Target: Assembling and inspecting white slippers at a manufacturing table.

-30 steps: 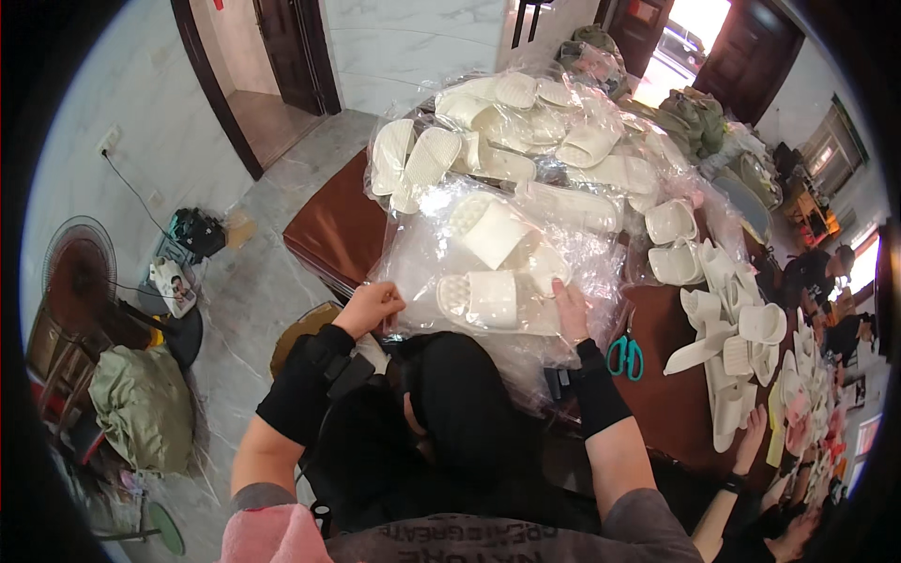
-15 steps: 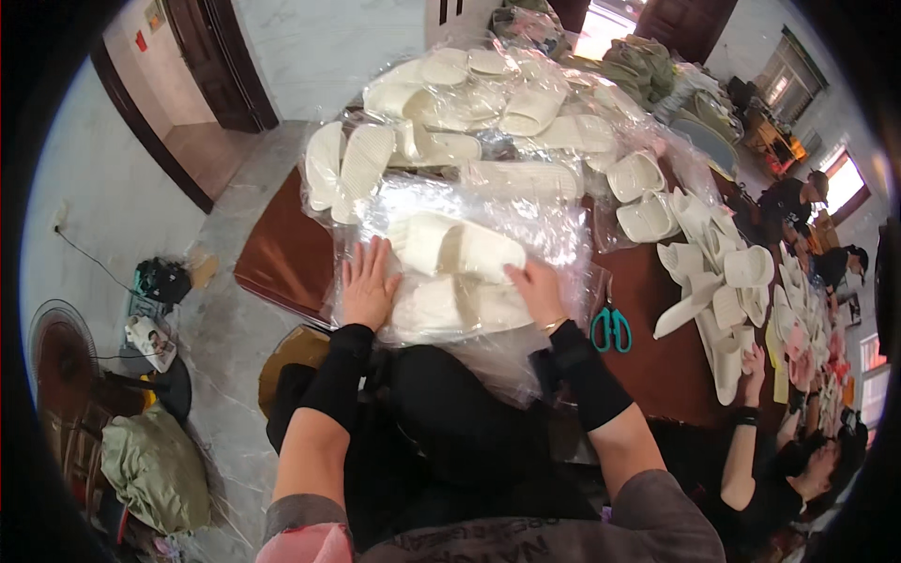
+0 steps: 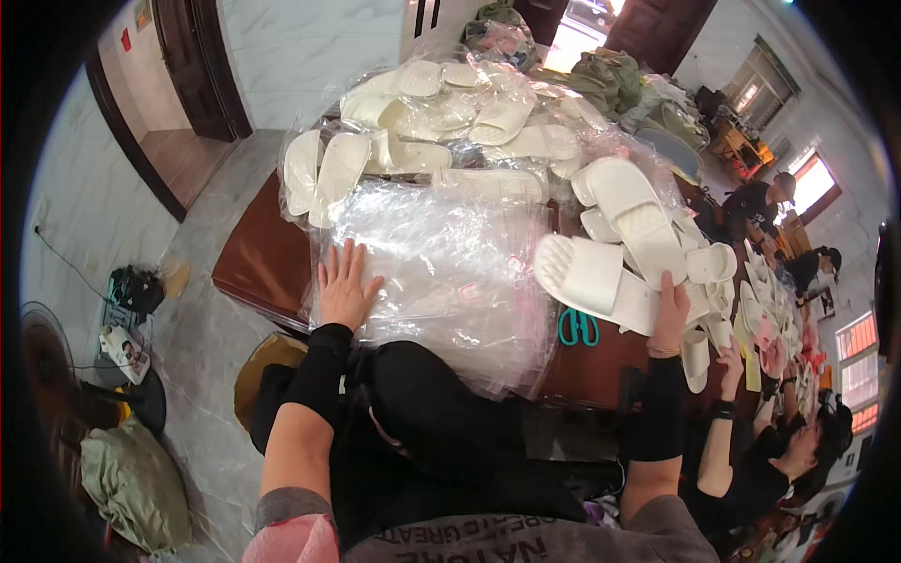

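Observation:
My left hand [image 3: 347, 289] lies flat with fingers spread on a stack of clear plastic bags [image 3: 432, 281] at the table's near edge. Out to the right, my right hand [image 3: 668, 314] grips the near ends of a pair of white slippers [image 3: 591, 286], thumb and fingers closed on them. One slipper crosses over the other, and both are held above the table. Below the held slippers show the teal handles of scissors [image 3: 578, 327]; their blades are hidden.
Bagged white slippers [image 3: 404, 108] are heaped at the table's far side. Loose slippers [image 3: 710, 263] pile up on the right, where a co-worker's hand [image 3: 730, 366] touches one. The brown tabletop [image 3: 258, 239] shows at left. A fan [image 3: 47, 352] stands on the floor at left.
The slippers that lay on the bags are gone from there. My right hand has swung right and holds a pair. My left hand stays on the bags. The view has shifted slightly.

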### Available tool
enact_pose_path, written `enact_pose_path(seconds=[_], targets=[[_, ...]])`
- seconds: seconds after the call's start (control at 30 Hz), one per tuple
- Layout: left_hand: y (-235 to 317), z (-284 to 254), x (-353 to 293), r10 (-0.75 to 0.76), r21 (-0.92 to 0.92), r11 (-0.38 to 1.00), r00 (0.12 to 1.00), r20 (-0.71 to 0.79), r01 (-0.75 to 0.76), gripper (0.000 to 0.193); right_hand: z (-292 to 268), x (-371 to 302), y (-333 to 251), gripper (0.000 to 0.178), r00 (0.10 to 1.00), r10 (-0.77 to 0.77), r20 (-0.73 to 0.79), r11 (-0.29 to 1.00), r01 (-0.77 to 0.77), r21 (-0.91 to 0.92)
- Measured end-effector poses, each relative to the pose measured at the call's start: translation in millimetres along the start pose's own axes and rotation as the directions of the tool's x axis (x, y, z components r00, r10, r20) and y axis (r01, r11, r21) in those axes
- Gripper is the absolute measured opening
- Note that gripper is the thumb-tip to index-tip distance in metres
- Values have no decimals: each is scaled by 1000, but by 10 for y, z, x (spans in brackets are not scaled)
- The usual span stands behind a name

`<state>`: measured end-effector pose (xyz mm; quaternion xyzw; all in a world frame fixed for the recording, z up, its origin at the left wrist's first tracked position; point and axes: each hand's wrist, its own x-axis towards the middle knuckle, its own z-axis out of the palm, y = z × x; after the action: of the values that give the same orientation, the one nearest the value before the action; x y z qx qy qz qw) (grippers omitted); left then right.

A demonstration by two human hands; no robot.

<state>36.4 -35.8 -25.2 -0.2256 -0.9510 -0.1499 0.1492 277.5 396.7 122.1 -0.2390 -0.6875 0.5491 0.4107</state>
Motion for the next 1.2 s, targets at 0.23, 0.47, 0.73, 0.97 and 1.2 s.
enact_pose_path(seconds=[0.23, 0.47, 0.73, 0.97, 1.2], targets=[[28, 70, -9, 6, 11, 1000, 999, -42, -5, 70, 1325, -679, -97, 33, 966, -8, 258, 976, -48, 213], [41, 85, 20, -25, -43, 999, 997, -67, 23, 69, 1189, -818, 792, 22, 879, 110, 464, 748, 234, -621], [-1, 75, 2, -37, -32, 999, 998, -60, 35, 70, 1742, -961, 318, 27, 744, 319, 587, 946, -218, -239], [85, 108, 28, -23, -29, 999, 998, -57, 21, 71, 2393, -987, 600, 39, 551, 303, 778, 862, -506, 22], [6, 102, 53, -43, -140, 989, 998, -46, 36, 73, 2181, -990, 331, 30, 659, 275, 700, 960, -235, -155]])
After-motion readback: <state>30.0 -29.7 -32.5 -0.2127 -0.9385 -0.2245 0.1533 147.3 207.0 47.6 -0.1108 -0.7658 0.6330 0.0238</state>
